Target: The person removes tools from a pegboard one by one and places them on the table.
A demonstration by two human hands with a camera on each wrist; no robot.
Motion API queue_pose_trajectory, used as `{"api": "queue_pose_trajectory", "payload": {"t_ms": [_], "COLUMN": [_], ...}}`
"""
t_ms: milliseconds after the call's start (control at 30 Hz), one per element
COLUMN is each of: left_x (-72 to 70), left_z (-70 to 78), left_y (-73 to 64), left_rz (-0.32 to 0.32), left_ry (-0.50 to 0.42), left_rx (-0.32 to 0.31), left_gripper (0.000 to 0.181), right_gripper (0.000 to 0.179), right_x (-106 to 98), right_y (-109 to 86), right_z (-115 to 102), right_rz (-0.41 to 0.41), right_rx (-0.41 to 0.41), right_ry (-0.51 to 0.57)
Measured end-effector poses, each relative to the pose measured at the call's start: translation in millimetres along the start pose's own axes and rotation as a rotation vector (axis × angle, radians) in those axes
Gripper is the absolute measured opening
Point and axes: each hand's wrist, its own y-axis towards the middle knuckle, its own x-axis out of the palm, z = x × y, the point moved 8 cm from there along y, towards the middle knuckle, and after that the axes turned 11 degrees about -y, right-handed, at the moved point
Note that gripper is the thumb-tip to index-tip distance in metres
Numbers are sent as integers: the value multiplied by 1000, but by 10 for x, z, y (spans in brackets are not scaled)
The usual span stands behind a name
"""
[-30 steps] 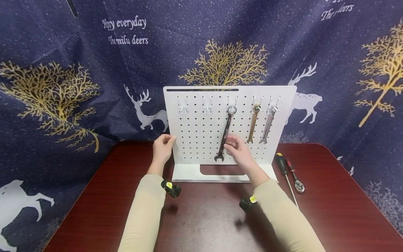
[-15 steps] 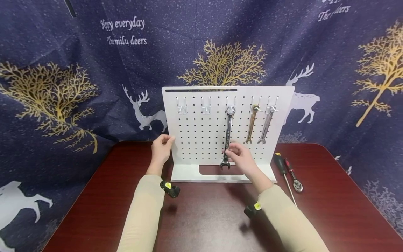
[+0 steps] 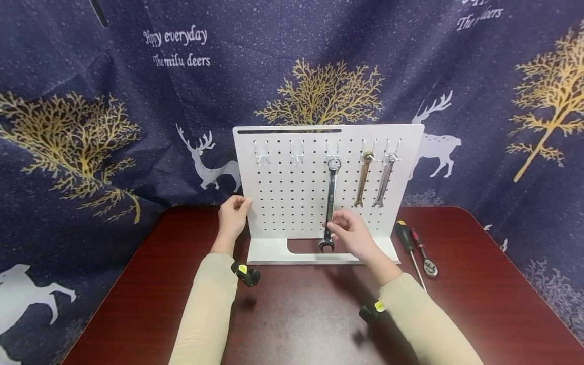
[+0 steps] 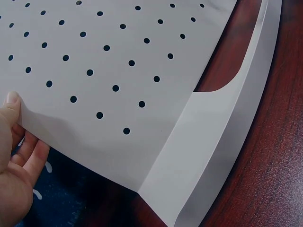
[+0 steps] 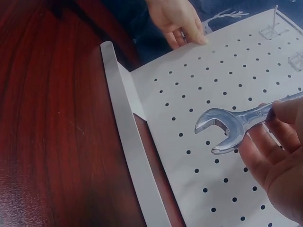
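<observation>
My left hand (image 3: 232,218) pinches the left edge of a white pegboard (image 4: 109,71), thumb on the front and fingers behind. My right hand (image 3: 353,234) holds a large chrome combination wrench (image 3: 331,197) by its lower shaft, between thumb and fingers. The wrench stands nearly upright in front of the board, with its ring end at the middle hook (image 3: 333,148) and its open end (image 5: 225,127) downward. To its right, a brass-coloured wrench (image 3: 363,180) and a smaller silver wrench (image 3: 386,181) hang from hooks.
Two clear hooks (image 3: 262,154) on the board's left bear nothing. A screwdriver (image 3: 410,248) and a ratchet (image 3: 426,258) lie on the red-brown table (image 3: 292,314), right of the board's base (image 3: 269,251). A patterned dark blue cloth (image 3: 150,101) hangs behind.
My right hand has closed its fingers on the wrench's lower shaft and moved down slightly. The wrench has swung from a slant to nearly upright and sits lower. My left hand stays at the edge.
</observation>
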Motion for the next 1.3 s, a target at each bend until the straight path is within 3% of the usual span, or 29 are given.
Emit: {"api": "queue_pose_trajectory", "payload": {"t_ms": [767, 1300], "left_x": [-3, 3], "left_z": [8, -18], "left_y": [-4, 7], "left_rz": [7, -5], "left_ry": [0, -8], "left_rx": [-7, -23], "left_gripper": [29, 30], "right_gripper": [22, 24], "right_x": [-22, -83], "right_y": [-182, -241], "right_z": [-147, -209], "right_rz": [-36, -42], "right_rx": [-46, -13], "right_ry": [65, 70]}}
